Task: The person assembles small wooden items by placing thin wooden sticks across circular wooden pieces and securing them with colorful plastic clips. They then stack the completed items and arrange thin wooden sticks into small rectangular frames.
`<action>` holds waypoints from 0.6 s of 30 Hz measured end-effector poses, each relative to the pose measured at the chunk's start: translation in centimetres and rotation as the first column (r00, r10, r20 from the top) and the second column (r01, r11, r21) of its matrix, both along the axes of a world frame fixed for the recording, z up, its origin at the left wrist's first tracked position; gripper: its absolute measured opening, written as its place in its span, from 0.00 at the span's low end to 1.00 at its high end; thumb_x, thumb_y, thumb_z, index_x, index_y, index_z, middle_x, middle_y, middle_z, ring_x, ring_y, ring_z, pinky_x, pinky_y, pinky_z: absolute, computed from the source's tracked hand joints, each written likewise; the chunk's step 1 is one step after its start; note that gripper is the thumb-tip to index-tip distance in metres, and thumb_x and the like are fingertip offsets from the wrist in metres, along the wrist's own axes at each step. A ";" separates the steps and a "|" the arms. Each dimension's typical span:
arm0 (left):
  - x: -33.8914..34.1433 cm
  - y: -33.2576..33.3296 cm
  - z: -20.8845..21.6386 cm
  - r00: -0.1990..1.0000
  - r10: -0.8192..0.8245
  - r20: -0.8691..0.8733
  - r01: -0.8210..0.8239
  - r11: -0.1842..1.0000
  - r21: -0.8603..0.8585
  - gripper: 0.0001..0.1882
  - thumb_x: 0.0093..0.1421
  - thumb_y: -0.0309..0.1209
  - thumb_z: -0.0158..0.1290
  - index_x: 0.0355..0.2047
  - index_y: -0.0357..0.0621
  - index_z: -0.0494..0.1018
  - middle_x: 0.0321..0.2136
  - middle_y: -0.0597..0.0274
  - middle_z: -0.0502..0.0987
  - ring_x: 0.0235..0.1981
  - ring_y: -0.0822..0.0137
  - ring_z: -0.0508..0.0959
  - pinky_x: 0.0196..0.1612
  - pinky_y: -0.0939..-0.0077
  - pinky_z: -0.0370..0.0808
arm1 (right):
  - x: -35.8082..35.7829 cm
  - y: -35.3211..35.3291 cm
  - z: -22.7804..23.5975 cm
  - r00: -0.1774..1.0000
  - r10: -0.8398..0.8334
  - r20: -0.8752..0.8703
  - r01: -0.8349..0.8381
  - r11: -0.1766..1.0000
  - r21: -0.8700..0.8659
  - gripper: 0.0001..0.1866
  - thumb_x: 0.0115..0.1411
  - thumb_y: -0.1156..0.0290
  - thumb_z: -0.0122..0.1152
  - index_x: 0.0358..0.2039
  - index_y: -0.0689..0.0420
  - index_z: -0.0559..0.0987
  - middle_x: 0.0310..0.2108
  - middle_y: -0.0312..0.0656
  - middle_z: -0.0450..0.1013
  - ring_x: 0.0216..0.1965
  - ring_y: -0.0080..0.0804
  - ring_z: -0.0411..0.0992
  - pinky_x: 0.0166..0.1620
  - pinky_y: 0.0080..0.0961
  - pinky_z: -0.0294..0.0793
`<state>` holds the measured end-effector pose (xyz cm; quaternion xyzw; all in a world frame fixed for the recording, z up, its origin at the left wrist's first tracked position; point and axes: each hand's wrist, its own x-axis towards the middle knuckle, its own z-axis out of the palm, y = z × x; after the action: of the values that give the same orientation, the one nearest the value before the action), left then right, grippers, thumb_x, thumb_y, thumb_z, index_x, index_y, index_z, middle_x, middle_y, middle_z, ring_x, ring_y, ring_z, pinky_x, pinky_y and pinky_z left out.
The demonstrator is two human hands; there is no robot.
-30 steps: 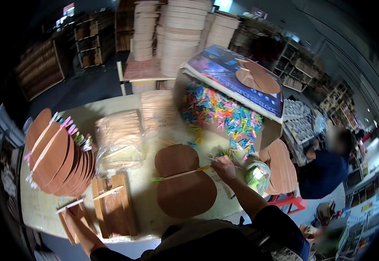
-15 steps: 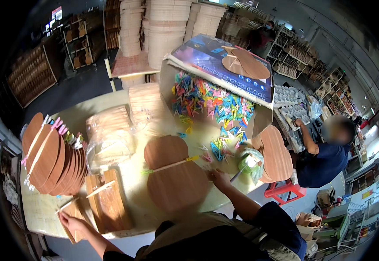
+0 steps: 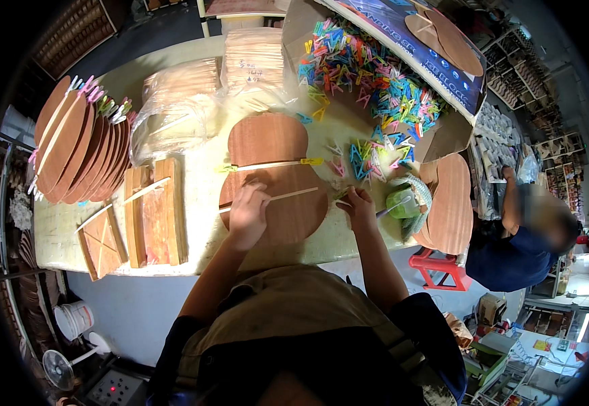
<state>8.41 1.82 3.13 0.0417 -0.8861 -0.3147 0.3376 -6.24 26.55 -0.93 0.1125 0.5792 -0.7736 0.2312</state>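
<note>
A thin brown guitar-shaped wooden panel (image 3: pixel 267 140) lies flat before me. A pale wooden strip (image 3: pixel 277 164) crosses its waist, with a yellow clothespin (image 3: pixel 312 162) at its right end and another clothespin (image 3: pixel 227 168) at its left. My left hand (image 3: pixel 247 215) is closed over a second thin wooden strip (image 3: pixel 294 195), which lies slanted across the panel's wider part. To the right of the panel, my right hand (image 3: pixel 359 206) pinches a small clothespin (image 3: pixel 341 196), partly hidden by the fingers.
Fanned panels with clothespins (image 3: pixel 71 149) stand at left, near wooden blocks (image 3: pixel 173 223). Bagged strips (image 3: pixel 183 108) lie behind. A carton of colourful clothespins (image 3: pixel 382 74) stands at back right. Nearer are a green container (image 3: pixel 400 201) and stacked panels (image 3: pixel 450 196). A co-worker (image 3: pixel 524 237) sits at right.
My left hand has brought the wooden strip from the blocks at lower left onto the panel. My right hand has pinched a clothespin beside the panel. The view has shifted with my head.
</note>
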 end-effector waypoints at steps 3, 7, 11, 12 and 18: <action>-1.4 0.4 -0.4 0.998 -0.060 -0.003 0.060 0.998 -0.018 0.09 0.44 0.14 0.54 0.26 0.37 0.70 0.36 0.51 0.74 0.38 0.50 0.74 0.41 0.63 0.73 | -0.5 -0.1 -0.8 0.997 -0.041 0.064 0.052 0.980 -0.192 0.02 0.60 0.74 0.55 0.32 0.57 0.72 0.32 0.42 0.73 0.33 0.37 0.76 0.36 0.34 0.80; -2.1 0.8 -1.6 0.999 -0.043 0.009 0.043 0.999 -0.013 0.06 0.46 0.17 0.53 0.25 0.40 0.69 0.35 0.55 0.74 0.38 0.52 0.74 0.41 0.63 0.72 | -0.4 -0.8 -1.5 0.995 -0.030 0.094 0.052 0.970 -0.237 0.02 0.60 0.77 0.53 0.30 0.57 0.72 0.31 0.41 0.73 0.33 0.38 0.76 0.37 0.35 0.80; -2.4 0.6 -1.7 0.998 -0.055 -0.012 0.055 0.998 -0.007 0.05 0.47 0.19 0.53 0.24 0.40 0.70 0.34 0.56 0.74 0.37 0.53 0.74 0.41 0.63 0.72 | 0.0 -1.7 -2.1 0.996 -0.021 0.085 0.042 0.965 -0.259 0.02 0.60 0.76 0.54 0.30 0.55 0.72 0.32 0.41 0.73 0.32 0.36 0.76 0.36 0.33 0.80; -2.4 0.6 -1.9 0.998 -0.057 -0.014 0.057 0.998 0.001 0.05 0.47 0.19 0.53 0.24 0.41 0.70 0.34 0.56 0.74 0.37 0.54 0.74 0.41 0.63 0.72 | 0.3 -2.0 -1.9 0.997 -0.013 0.073 0.032 0.964 -0.262 0.02 0.61 0.75 0.54 0.30 0.54 0.72 0.32 0.42 0.73 0.31 0.35 0.75 0.36 0.32 0.80; -2.1 0.6 -2.1 0.999 -0.047 0.022 0.045 0.997 0.059 0.04 0.47 0.20 0.54 0.24 0.41 0.70 0.34 0.57 0.74 0.37 0.54 0.74 0.42 0.63 0.72 | -1.6 -1.6 0.8 0.957 0.264 -0.123 -0.204 0.909 0.363 0.14 0.62 0.60 0.56 0.37 0.58 0.73 0.32 0.38 0.73 0.35 0.30 0.74 0.35 0.29 0.75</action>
<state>6.34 2.38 1.08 0.0349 -0.8811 -0.3478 0.3186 -7.86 24.99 -0.16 0.0150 0.7331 -0.6327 0.2491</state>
